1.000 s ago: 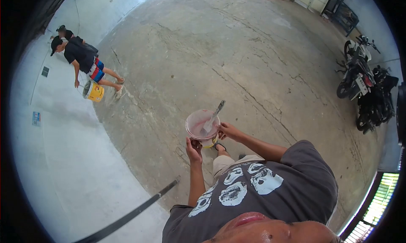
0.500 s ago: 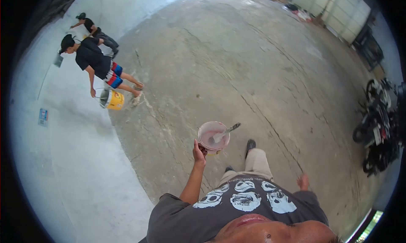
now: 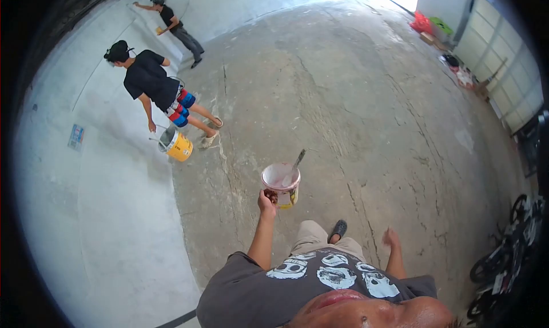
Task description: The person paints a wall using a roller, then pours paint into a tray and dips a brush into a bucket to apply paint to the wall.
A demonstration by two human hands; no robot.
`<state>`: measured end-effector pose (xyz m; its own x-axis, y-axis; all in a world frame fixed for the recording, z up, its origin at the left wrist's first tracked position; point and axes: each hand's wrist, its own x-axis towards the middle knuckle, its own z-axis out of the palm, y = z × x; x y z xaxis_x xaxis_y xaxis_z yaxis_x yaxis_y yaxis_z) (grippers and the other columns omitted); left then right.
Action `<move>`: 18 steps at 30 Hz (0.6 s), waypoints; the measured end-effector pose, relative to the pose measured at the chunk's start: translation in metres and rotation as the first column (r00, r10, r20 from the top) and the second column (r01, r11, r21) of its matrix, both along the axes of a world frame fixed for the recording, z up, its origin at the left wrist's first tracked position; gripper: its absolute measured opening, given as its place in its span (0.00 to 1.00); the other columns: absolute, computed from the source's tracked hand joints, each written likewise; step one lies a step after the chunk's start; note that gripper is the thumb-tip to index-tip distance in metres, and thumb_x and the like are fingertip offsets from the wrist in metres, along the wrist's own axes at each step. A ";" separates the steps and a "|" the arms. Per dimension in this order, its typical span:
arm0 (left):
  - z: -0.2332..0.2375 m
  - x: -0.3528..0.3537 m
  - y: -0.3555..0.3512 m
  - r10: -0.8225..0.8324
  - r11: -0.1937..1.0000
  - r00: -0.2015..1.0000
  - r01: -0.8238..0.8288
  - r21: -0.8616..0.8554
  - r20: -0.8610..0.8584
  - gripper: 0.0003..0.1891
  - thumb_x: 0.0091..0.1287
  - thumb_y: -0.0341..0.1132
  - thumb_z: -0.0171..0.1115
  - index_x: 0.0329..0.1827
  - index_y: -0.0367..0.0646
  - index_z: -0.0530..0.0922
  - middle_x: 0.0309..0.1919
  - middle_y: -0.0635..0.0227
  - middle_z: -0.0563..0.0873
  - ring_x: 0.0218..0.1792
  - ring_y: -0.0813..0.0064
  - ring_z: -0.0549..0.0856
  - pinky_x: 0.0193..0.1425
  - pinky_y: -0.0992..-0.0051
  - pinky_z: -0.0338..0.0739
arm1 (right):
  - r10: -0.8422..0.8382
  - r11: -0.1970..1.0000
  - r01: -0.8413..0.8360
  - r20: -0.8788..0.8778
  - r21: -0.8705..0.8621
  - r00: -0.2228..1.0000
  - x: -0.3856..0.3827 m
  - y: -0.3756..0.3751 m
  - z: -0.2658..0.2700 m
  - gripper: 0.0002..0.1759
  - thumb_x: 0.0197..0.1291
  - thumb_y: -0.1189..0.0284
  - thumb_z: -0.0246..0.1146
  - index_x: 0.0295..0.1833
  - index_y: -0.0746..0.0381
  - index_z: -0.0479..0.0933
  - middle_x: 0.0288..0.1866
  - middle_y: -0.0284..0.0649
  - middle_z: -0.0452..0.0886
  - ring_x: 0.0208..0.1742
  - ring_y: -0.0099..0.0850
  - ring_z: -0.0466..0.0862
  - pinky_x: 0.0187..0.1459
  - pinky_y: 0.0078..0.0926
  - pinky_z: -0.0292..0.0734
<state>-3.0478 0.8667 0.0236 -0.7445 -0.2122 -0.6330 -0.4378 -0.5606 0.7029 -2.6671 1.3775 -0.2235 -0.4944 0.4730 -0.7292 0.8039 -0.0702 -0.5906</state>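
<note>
My left hand (image 3: 266, 203) is closed on the side of a small pale paint bucket (image 3: 289, 198) with pinkish smears around its rim and a yellow patch low on its wall. A putty knife (image 3: 295, 167) leans inside it, its dark handle sticking up past the rim and its pale blade in the bucket. Off to my right side, my right hand (image 3: 390, 238) hangs low above the concrete floor, apart from the bucket. Its fingers are smeared, and no object shows in it.
Ahead on the left, a person (image 3: 151, 79) carries a yellow bucket (image 3: 179, 147) beside the white wall (image 3: 103, 214). Another person (image 3: 174, 25) reaches to the wall farther back. Motorcycles (image 3: 503, 265) stand at right; bags (image 3: 422, 23) and a broom (image 3: 490, 79) lie along the right side.
The view has shifted forward and turned, with the motorcycles now lower at right. The bucket has tilted, showing more of its side, and the putty knife stands steeper. My right hand has swung forward.
</note>
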 end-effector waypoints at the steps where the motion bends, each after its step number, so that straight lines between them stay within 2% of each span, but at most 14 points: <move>1: 0.000 -0.016 0.000 0.025 1.000 0.999 -0.025 -0.013 -0.025 0.17 0.74 0.46 0.43 0.25 0.51 0.68 0.17 0.78 0.69 0.17 0.83 0.66 0.20 0.80 0.58 | -0.010 1.000 0.009 -0.014 -0.015 1.000 -0.075 0.013 0.068 0.32 0.67 0.42 0.47 0.41 0.64 0.75 0.26 0.41 0.80 0.21 0.32 0.81 0.22 0.30 0.76; 2: 0.005 -0.034 0.001 0.048 0.999 0.997 -0.048 -0.006 -0.055 0.15 0.72 0.43 0.44 0.25 0.51 0.68 0.18 0.78 0.69 0.17 0.83 0.65 0.20 0.80 0.58 | -0.105 0.993 0.102 -0.048 -0.059 0.993 -0.138 0.026 0.108 0.32 0.68 0.43 0.46 0.41 0.65 0.75 0.26 0.41 0.79 0.21 0.30 0.80 0.21 0.28 0.74; 4: 0.009 -0.065 -0.001 0.084 0.996 0.992 -0.084 0.003 -0.095 0.14 0.71 0.41 0.45 0.25 0.50 0.67 0.18 0.78 0.69 0.17 0.83 0.65 0.20 0.80 0.58 | -0.096 0.995 0.098 -0.207 -0.001 0.974 -0.234 0.067 0.131 0.31 0.69 0.45 0.46 0.41 0.65 0.75 0.26 0.40 0.78 0.20 0.29 0.80 0.20 0.27 0.73; 6: 0.012 -0.093 0.001 0.145 0.989 0.979 -0.149 -0.021 -0.143 0.10 0.67 0.37 0.47 0.25 0.49 0.67 0.19 0.77 0.68 0.17 0.83 0.64 0.20 0.80 0.57 | -0.067 0.996 0.084 -0.323 0.039 0.944 -0.306 0.096 0.147 0.32 0.69 0.47 0.47 0.44 0.69 0.74 0.28 0.44 0.79 0.23 0.33 0.81 0.23 0.30 0.75; 10: 0.006 -0.149 -0.003 0.217 0.975 0.967 -0.222 -0.022 -0.130 0.08 0.63 0.36 0.48 0.25 0.48 0.68 0.20 0.78 0.68 0.18 0.84 0.64 0.20 0.82 0.55 | -0.032 0.990 0.075 -0.332 0.119 0.943 -0.394 0.108 0.168 0.31 0.69 0.47 0.47 0.44 0.68 0.74 0.27 0.44 0.79 0.23 0.33 0.81 0.23 0.29 0.75; 12: -0.003 -0.184 -0.012 0.238 0.969 0.965 -0.243 -0.033 -0.111 0.08 0.63 0.36 0.48 0.25 0.48 0.68 0.20 0.78 0.69 0.18 0.85 0.64 0.20 0.82 0.55 | -0.094 0.988 0.116 -0.189 0.104 0.977 -0.417 0.103 0.149 0.31 0.69 0.47 0.47 0.44 0.69 0.74 0.27 0.43 0.79 0.23 0.32 0.80 0.23 0.29 0.75; 14: -0.008 -0.209 -0.027 0.238 0.970 0.968 -0.241 -0.035 -0.078 0.09 0.63 0.36 0.47 0.25 0.48 0.68 0.20 0.78 0.69 0.17 0.86 0.63 0.19 0.83 0.54 | -0.064 0.998 0.065 -0.069 0.019 0.996 -0.413 0.098 0.121 0.32 0.69 0.46 0.45 0.46 0.68 0.74 0.26 0.44 0.78 0.22 0.34 0.79 0.23 0.31 0.75; 15: -0.012 -0.228 -0.034 0.247 0.968 0.965 -0.250 -0.026 -0.082 0.09 0.63 0.36 0.47 0.25 0.48 0.68 0.20 0.78 0.69 0.17 0.86 0.63 0.19 0.83 0.54 | -0.242 0.940 0.211 -0.090 -0.266 0.966 -0.403 0.109 0.067 0.33 0.69 0.45 0.43 0.49 0.66 0.75 0.29 0.44 0.78 0.24 0.35 0.79 0.27 0.34 0.75; 17: -0.029 -0.265 -0.047 0.236 0.967 0.971 -0.239 -0.084 -0.046 0.09 0.63 0.37 0.46 0.24 0.49 0.68 0.19 0.78 0.69 0.17 0.87 0.62 0.19 0.83 0.52 | -0.048 0.986 0.074 0.168 -0.150 0.985 -0.400 0.081 0.095 0.33 0.68 0.42 0.43 0.51 0.63 0.73 0.30 0.38 0.77 0.30 0.34 0.80 0.32 0.37 0.74; 18: -0.034 -0.282 -0.053 0.208 0.970 0.977 -0.212 -0.122 -0.051 0.11 0.65 0.40 0.46 0.23 0.50 0.67 0.19 0.79 0.68 0.16 0.87 0.60 0.18 0.83 0.50 | -0.091 0.976 0.129 0.211 -0.176 0.973 -0.397 0.071 0.098 0.33 0.69 0.43 0.42 0.52 0.63 0.72 0.31 0.38 0.77 0.30 0.34 0.80 0.34 0.37 0.74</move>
<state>-3.3300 0.8136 -0.0101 -0.6974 -0.4427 -0.5636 -0.2917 -0.5430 0.7874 -3.0643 1.4487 -0.1258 -0.2816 0.3620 -0.8886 0.8857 -0.2582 -0.3859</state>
